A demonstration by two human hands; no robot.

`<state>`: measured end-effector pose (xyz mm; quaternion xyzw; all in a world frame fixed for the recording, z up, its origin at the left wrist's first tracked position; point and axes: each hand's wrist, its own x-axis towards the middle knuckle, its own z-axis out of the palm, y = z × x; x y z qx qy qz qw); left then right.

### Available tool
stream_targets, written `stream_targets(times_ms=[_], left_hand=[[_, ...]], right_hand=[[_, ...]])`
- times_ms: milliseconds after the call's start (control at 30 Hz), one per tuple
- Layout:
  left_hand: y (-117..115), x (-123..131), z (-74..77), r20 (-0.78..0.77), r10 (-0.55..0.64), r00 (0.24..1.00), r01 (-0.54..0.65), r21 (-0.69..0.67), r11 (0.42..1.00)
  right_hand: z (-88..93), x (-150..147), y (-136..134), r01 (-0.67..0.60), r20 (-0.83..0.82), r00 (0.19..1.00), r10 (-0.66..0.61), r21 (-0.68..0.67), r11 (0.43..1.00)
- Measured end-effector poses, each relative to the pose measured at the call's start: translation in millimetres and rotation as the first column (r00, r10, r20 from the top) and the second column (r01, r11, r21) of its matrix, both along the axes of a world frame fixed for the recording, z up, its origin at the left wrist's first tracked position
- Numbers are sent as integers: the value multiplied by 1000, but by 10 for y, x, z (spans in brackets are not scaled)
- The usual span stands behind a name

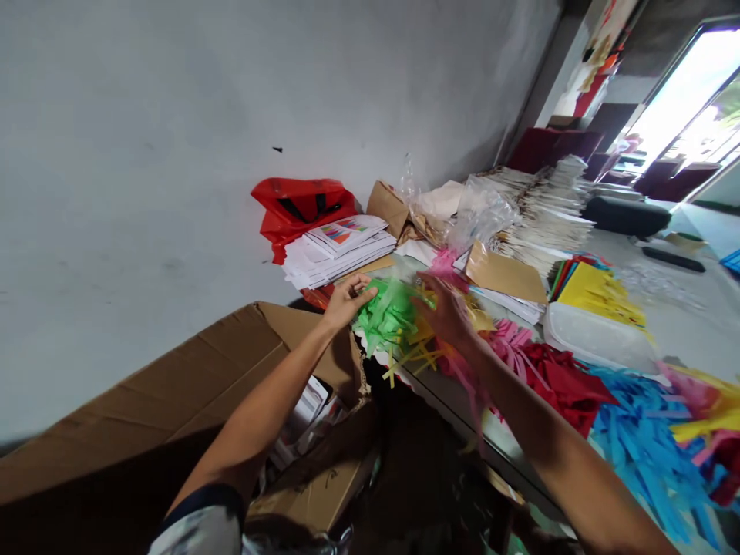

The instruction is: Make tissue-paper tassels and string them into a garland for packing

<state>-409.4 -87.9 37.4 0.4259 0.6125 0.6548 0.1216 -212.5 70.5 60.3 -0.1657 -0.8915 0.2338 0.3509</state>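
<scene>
A bunch of light-green cut strips (385, 312) lies at the near edge of the table, between my two hands. My left hand (348, 299) pinches its left edge between thumb and fingers. At the bunch's right side is my right hand (445, 308), somewhat blurred, its thumb and fingers apart. Yellow strips (426, 354) spread under and beside the green ones. Pink strips (462, 370) hang over the table edge below my right forearm.
An open cardboard box (220, 362) stands at the left, below the table. Behind are a paper stack (341, 250), a red plastic bag (306, 204) and brown envelopes (506, 271). Rightward lie red cloth (560, 385), blue strips (636, 432) and a clear plastic container (598, 335).
</scene>
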Motion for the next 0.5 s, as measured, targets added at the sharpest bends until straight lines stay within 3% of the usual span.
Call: stream_targets(times_ms=[200, 500], left_hand=[[-43, 2, 36, -2, 2, 1000, -2, -25, 1000], [8, -249, -9, 97, 253, 963, -259, 61, 964]], right_hand=[[96, -91, -135, 26, 41, 999, -31, 110, 994], [443, 374, -30, 199, -232, 959, -165, 131, 971]])
